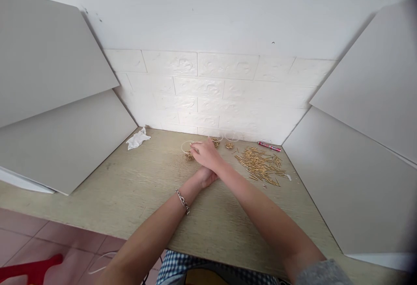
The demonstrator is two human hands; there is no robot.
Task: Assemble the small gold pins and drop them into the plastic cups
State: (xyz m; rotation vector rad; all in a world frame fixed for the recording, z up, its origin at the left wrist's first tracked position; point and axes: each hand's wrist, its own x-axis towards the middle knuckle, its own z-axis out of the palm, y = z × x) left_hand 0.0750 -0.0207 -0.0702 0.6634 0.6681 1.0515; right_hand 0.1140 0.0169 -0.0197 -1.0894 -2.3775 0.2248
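Observation:
My right hand (pixel 206 152) reaches across to the left, above my left hand, its fingertips at a small container of tiny gold pieces (pixel 189 155). A clear round lid or ring (pixel 186 146) shows behind that container. What the right fingertips pinch is too small to make out. My left hand (pixel 207 177) lies low on the table under the right wrist, fingers curled and partly covered. Two more small containers with gold pieces, one (pixel 215 143) behind my right hand and one (pixel 229 145) to its right, stand near the wall. A heap of thin gold sticks (pixel 259 163) spreads at the right.
A red pen-like tube (pixel 269 146) lies behind the heap by the wall. Crumpled white tissue (pixel 138 138) is at the back left of the wooden table (pixel 140 198). Grey panels (pixel 65 141) (pixel 358 180) lean in at both sides. A red object (pixel 32 270) is on the floor.

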